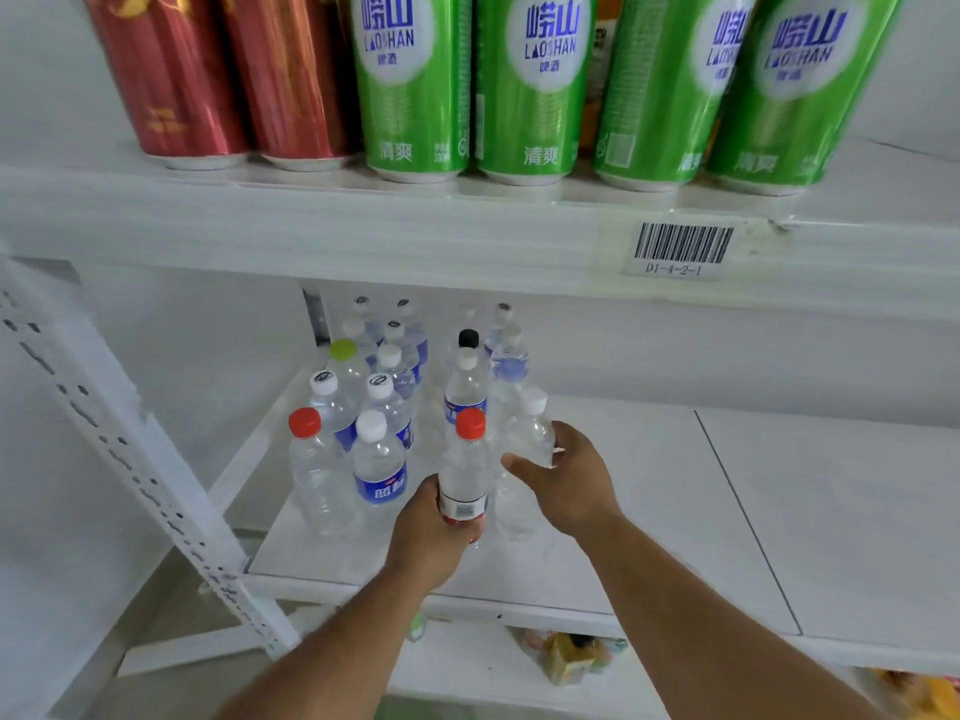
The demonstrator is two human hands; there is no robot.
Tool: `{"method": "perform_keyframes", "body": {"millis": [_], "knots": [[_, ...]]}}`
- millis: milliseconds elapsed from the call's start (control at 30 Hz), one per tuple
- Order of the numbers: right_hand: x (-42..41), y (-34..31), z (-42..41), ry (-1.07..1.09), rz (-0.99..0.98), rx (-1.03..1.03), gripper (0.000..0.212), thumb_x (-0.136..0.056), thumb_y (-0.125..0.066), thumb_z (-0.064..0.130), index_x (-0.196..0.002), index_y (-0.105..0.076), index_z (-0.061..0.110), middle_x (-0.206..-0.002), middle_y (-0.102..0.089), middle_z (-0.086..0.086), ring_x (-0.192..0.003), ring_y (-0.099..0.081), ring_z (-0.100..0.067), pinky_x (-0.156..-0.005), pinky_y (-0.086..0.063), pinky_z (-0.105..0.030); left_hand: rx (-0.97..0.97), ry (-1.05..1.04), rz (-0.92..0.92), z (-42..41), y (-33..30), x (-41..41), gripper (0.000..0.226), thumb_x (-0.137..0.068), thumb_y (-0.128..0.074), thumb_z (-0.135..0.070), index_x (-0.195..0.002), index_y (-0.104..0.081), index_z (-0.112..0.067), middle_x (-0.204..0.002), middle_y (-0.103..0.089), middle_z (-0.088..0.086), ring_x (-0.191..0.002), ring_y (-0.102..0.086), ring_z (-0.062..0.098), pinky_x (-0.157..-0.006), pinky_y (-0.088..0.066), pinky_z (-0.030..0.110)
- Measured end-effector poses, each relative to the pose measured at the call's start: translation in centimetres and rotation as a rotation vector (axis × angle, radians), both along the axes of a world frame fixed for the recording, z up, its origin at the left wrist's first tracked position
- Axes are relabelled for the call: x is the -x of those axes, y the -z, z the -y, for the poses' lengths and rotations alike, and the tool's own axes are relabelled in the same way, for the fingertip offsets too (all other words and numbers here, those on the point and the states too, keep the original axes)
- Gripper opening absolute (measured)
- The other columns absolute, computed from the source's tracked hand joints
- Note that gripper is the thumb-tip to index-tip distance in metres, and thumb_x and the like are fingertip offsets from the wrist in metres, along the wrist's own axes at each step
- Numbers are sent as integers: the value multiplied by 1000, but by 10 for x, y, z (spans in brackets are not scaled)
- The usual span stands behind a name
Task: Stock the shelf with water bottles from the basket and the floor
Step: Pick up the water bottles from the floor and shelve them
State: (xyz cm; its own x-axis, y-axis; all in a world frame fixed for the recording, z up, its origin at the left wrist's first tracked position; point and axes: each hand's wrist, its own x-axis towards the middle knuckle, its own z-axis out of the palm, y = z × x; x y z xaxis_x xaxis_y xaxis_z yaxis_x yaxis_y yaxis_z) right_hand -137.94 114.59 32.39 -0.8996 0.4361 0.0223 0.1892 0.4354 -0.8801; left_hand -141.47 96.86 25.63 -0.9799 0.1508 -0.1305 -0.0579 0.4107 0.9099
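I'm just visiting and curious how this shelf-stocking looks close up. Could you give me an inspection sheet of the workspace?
Surface: white shelf board, right part bare.
Job's things: red-capped bottle held upright; white-capped clear bottle beside it; cluster of standing bottles at the shelf's left.
Clutter: yellow packages on the level below.
Hands: left hand grips the red-capped bottle's lower body; right hand curls round the white-capped clear bottle.
Cables: nothing seen.
Surroundings: upper shelf with red cans and green cans; barcode label on its edge; perforated upright post.
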Motion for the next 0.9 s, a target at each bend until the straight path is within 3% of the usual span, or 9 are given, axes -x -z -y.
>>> {"method": "perform_keyframes", "body": {"millis": [300, 433, 633, 800, 900], "knots": [[28, 18, 1, -21, 30, 65, 48, -72, -82, 41, -115, -62, 33, -109, -63, 14, -93, -60, 0, -69, -44, -16, -48, -57, -38, -20, 7, 29, 56, -68, -88, -29, -116, -59, -25, -106, -70, -9, -98, -67, 14, -86, -55, 30], [35, 19, 0, -39, 21, 76, 48, -73, -82, 39, -116, -61, 33, -112, -62, 13, -97, -60, -2, -71, -43, -16, -99, -51, -34, -25, 4, 39, 61, -71, -87, -23, -124, -56, -21, -115, -68, -5, -107, -64, 17, -96, -53, 37], [37, 18, 3, -53, -9, 45, 35, -74, -80, 30, -85, -56, 53, -91, -64, 25, -86, -56, 15, -62, -40, -4, -133, -59, -42, -30, 8, 47, 64, -74, -84, -15, -129, -51, -22, -119, -65, -7, -111, -62, 17, -97, -53, 39], [38, 20, 2, -77, 8, 19, 39, -75, -78, 31, -99, -52, 48, -106, -61, 18, -94, -58, 3, -71, -39, -10, -117, -29, -43, -28, 12, 52, 64, -74, -85, -19, -127, -49, -24, -120, -64, -8, -112, -62, 17, -96, -54, 37], [36, 23, 2, -85, 34, 11, 50, -75, -79, 31, -118, -52, 38, -115, -59, 12, -101, -56, -6, -78, -41, -19, -85, -9, -64, -27, 12, 54, 64, -73, -85, -21, -125, -47, -29, -117, -61, -15, -108, -60, 9, -89, -51, 19]]}}
